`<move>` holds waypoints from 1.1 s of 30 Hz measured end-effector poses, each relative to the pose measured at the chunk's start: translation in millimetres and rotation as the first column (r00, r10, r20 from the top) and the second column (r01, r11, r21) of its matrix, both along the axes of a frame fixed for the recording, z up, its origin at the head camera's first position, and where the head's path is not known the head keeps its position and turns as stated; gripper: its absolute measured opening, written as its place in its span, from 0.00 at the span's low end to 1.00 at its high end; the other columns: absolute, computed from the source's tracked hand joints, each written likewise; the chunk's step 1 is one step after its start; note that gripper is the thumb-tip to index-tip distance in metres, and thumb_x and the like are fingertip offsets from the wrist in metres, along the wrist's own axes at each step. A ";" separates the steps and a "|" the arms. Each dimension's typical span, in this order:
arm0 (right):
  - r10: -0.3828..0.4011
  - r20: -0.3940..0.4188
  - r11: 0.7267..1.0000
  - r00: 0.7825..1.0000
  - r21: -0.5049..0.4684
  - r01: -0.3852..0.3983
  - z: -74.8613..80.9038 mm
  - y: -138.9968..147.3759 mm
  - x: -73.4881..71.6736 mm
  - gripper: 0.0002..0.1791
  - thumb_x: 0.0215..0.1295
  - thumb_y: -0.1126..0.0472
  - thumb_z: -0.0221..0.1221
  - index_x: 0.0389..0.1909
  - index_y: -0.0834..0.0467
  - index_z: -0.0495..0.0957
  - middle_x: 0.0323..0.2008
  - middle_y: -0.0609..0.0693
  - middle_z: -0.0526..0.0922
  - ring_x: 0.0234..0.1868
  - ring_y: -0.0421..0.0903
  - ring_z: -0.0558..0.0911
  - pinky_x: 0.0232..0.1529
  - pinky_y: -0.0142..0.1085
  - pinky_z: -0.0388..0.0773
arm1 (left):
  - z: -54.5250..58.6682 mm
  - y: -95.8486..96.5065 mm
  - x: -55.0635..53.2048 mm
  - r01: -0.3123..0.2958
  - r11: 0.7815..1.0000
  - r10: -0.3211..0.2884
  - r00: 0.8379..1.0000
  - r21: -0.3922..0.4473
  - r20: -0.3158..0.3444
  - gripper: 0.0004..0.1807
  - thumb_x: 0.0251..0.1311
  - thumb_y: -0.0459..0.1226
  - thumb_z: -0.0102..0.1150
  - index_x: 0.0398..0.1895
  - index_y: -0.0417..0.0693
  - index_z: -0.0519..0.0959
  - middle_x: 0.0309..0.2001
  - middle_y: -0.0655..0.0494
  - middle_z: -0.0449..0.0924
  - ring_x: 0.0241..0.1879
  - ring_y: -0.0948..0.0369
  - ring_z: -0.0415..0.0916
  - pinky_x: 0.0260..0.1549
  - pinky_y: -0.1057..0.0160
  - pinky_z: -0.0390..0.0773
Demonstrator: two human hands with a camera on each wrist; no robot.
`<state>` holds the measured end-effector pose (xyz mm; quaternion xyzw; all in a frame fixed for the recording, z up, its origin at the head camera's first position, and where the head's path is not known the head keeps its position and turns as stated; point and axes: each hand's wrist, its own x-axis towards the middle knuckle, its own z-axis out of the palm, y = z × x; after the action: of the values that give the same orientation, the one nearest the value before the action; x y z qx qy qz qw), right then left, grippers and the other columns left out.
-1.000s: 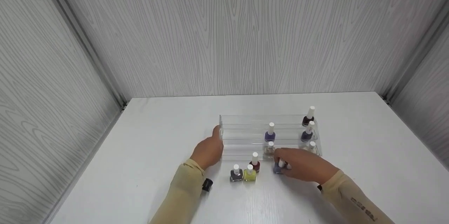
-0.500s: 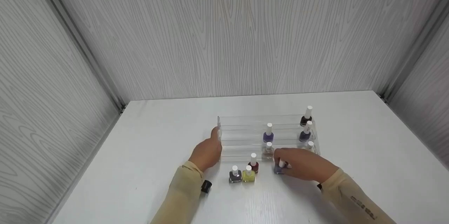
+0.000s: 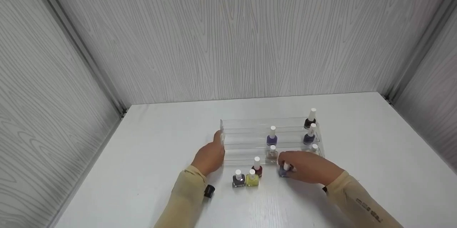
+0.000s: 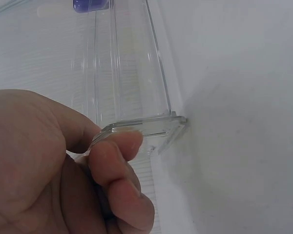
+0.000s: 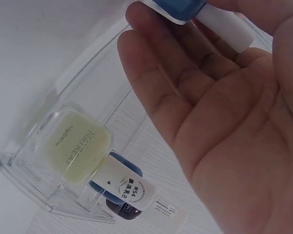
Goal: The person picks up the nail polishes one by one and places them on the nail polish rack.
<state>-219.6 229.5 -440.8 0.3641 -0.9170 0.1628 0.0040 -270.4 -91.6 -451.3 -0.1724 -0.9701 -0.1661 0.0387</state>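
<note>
At left, gripping clear rack in curled fingers of left hand; near right, pinching blue bottle in fingers of right hand.

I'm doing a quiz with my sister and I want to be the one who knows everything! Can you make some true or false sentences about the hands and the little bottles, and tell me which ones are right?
1. The right hand is holding a blue bottle. True.
2. The left hand is holding a bottle too. False: the left hand grips the end of the clear rack.
3. The gray bottle stands beside the yellow bottle. True.
4. The purple bottle is lying on the table. False: the purple bottle stands in the clear rack.
5. The dark red bottle is in the back row. False: the dark red bottle stands in front of the clear rack.
</note>
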 end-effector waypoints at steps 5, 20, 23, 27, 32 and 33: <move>-0.017 0.028 1.000 0.999 0.022 0.017 0.5 1.0 -0.7 0.11 0.64 0.62 0.71 0.39 0.50 0.77 0.35 0.40 0.82 0.37 0.39 0.81 0.40 0.40 0.81 | -0.5 -0.5 0.3 0.006 0.999 -0.007 1.000 -0.043 -0.019 0.31 0.79 0.34 0.46 0.76 0.24 0.53 0.27 0.42 0.84 0.21 0.54 0.81 0.24 0.55 0.81; -0.049 0.061 0.998 0.997 0.036 0.047 3.6 -4.2 0.3 0.11 0.64 0.62 0.71 0.37 0.50 0.76 0.34 0.40 0.80 0.36 0.39 0.80 0.38 0.40 0.80 | -0.3 -1.3 -1.6 -0.006 0.997 0.005 1.000 -0.078 -0.009 0.32 0.76 0.31 0.49 0.76 0.24 0.52 0.23 0.44 0.81 0.19 0.56 0.77 0.22 0.55 0.79; -0.068 0.078 0.997 0.995 0.037 0.065 2.3 -4.1 0.2 0.11 0.64 0.60 0.71 0.37 0.49 0.76 0.34 0.39 0.81 0.36 0.39 0.81 0.39 0.41 0.81 | -1.3 -1.8 -1.5 -0.011 0.998 0.011 1.000 -0.066 0.003 0.32 0.76 0.31 0.49 0.76 0.25 0.52 0.23 0.45 0.81 0.18 0.57 0.75 0.22 0.56 0.78; -0.080 0.087 0.996 0.993 0.043 0.076 1.0 -4.0 0.5 0.11 0.64 0.61 0.70 0.37 0.48 0.76 0.34 0.39 0.81 0.36 0.40 0.82 0.39 0.41 0.81 | -1.7 -2.7 -1.2 -0.010 0.998 0.010 1.000 -0.063 -0.001 0.32 0.75 0.30 0.50 0.76 0.25 0.52 0.24 0.44 0.81 0.19 0.57 0.75 0.22 0.54 0.79; -0.078 0.085 0.996 0.993 0.046 0.074 1.8 -4.8 1.2 0.11 0.65 0.61 0.70 0.37 0.49 0.76 0.35 0.39 0.81 0.37 0.41 0.82 0.39 0.42 0.81 | -1.6 -4.9 -0.2 0.010 0.997 -0.012 0.999 -0.073 -0.036 0.31 0.76 0.30 0.49 0.75 0.24 0.53 0.25 0.42 0.82 0.20 0.56 0.78 0.24 0.55 0.80; -0.075 0.080 0.996 0.994 0.048 0.071 2.0 -5.2 1.1 0.11 0.65 0.61 0.70 0.37 0.49 0.76 0.35 0.39 0.81 0.36 0.40 0.81 0.39 0.42 0.80 | -1.2 -5.5 0.3 0.012 0.997 -0.015 0.999 -0.071 -0.042 0.31 0.76 0.30 0.48 0.75 0.24 0.53 0.26 0.42 0.83 0.21 0.55 0.79 0.24 0.55 0.81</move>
<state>-218.5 224.3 -438.8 0.3235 -0.9325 0.1567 -0.0355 -270.1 -97.2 -452.5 -0.1835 -0.9732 -0.1284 0.0519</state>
